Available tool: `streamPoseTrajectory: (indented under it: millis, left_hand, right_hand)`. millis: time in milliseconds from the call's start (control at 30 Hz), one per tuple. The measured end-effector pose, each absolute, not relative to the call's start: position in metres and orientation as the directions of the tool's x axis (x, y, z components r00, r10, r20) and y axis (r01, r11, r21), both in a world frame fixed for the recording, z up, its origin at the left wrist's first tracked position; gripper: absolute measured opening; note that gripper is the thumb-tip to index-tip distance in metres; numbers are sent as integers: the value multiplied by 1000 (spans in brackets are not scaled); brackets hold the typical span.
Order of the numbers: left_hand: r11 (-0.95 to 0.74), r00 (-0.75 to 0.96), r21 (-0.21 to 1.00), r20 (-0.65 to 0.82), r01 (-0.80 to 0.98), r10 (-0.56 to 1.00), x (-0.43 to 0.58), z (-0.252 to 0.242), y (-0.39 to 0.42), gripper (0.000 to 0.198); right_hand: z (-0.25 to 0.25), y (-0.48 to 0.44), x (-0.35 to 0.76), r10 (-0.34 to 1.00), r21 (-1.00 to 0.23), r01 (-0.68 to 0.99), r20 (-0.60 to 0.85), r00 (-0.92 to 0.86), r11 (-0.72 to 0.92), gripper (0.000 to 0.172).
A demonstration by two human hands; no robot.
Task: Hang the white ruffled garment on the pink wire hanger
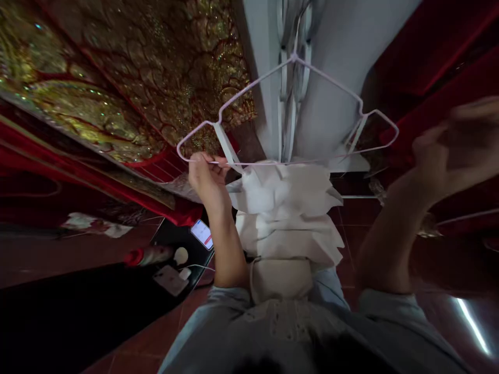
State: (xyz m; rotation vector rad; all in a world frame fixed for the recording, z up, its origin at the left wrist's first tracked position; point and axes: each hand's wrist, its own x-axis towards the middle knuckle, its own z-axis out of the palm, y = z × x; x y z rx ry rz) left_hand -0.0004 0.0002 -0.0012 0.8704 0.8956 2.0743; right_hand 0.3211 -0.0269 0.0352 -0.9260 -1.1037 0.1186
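A pale pink clothes hanger (294, 58) hangs in front of me. From its shoulder notches a white garment with ruffled tiers (288, 192) hangs by narrow straps (226, 143). My left hand (208, 171) is closed around the lower left part of the hanger, beside the left strap; its fingertips are partly hidden. My right hand (456, 148) is raised at the far right, apart from the hanger and garment. Motion smears its fingers, so their pose is unclear.
Red and gold sequined garments (156, 67) hang at left, with dark red cloth (440, 57) at right. Behind the hanger are chained hangers (290, 104) by a pale wall. A lit phone (201, 234), another phone (170, 280) and a red-capped bottle (150, 255) lie on a black surface (97, 306).
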Motion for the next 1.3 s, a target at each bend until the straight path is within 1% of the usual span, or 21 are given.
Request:
streamPoseTrajectory:
  millis: [33, 67, 100, 133, 167, 233, 300, 400, 467, 533, 667, 767, 833, 967, 1033, 1067, 1133, 1200, 1233, 1267, 1300]
  left_hand:
    - [-500, -519, 801, 289, -329, 804, -1, -2, 0, 42]
    - [-490, -514, 809, 284, -325, 809, 0, -4, 0, 41]
    - [-482, -510, 816, 280, -320, 813, 0, -5, 0, 41]
    - [-478, -512, 821, 278, -313, 813, 2, -7, -1, 41]
    - [-474, -513, 825, 276, -308, 813, 4, -8, -2, 41]
    - [-466, -500, 834, 281, -296, 819, 10, -12, -6, 42]
    - [-443, -439, 858, 303, -261, 846, 17, -14, -15, 45]
    - [-365, -262, 927, 333, -84, 906, 19, -7, -34, 44]
    - [-309, -167, 949, 314, 57, 935, 12, 5, -46, 38]
    - [-265, -97, 952, 281, 150, 955, -3, 19, -55, 38]
    - [-206, 12, 976, 205, 67, 979, -34, 34, -57, 44]
    - [-183, 35, 980, 181, 78, 983, -43, 32, -57, 43]
    - [-213, 20, 977, 212, 29, 977, -39, 34, -60, 40]
    - [-314, -57, 909, 310, -274, 949, -22, 49, -65, 52]
    - [-379, -147, 851, 350, -364, 925, -18, 53, -60, 57]
    - [-426, -224, 825, 366, -372, 903, -18, 50, -56, 56]
    - [-539, -423, 785, 394, -307, 816, -20, 35, -42, 49]
    - [-589, -608, 800, 413, -114, 679, -20, 10, -27, 31]
    - [-590, -660, 807, 425, -33, 619, -18, -3, -21, 28]
    - [-556, -640, 831, 420, -13, 643, -14, -13, -17, 33]
    - [-512, -594, 858, 391, -40, 703, -8, -21, -14, 36]
  right_hand:
    - [34, -34, 304, 384, -555, 467, 825, 414, 688, 30]
    - [32, -40, 289, 491, -542, 506, 836, 244, 671, 28]
    - [27, -45, 276, 630, -557, 511, 776, 37, 655, 29]
    - [21, -48, 266, 728, -584, 507, 671, -139, 634, 33]
    - [12, -50, 257, 785, -620, 503, 573, -235, 603, 39]
    - [-7, -50, 246, 823, -663, 507, 531, -200, 551, 43]
    - [-25, -46, 239, 813, -683, 501, 578, -75, 532, 39]
    - [-39, -38, 232, 771, -689, 466, 637, 25, 554, 33]
    - [-41, -35, 228, 748, -686, 447, 662, 54, 574, 31]
    - [-40, -35, 224, 737, -677, 446, 674, 54, 586, 29]
    - [-38, -38, 222, 747, -669, 450, 665, 8, 592, 31]
    - [-40, -37, 226, 754, -678, 449, 656, 15, 581, 32]
    - [-42, -34, 230, 763, -684, 469, 646, 34, 559, 31]
    - [-43, -30, 235, 769, -686, 480, 638, 33, 548, 31]
    - [-42, -30, 237, 771, -683, 476, 636, 15, 554, 31]
    - [-42, -30, 238, 772, -681, 475, 636, 6, 557, 32]
    - [-42, -32, 240, 771, -676, 475, 637, -6, 563, 33]
    - [-42, -34, 241, 766, -669, 476, 643, -15, 571, 34]
    - [-42, -35, 240, 766, -666, 478, 643, -21, 572, 35]
    - [-42, -36, 239, 768, -665, 481, 640, -28, 572, 36]
    - [-41, -38, 237, 771, -663, 484, 636, -39, 571, 37]
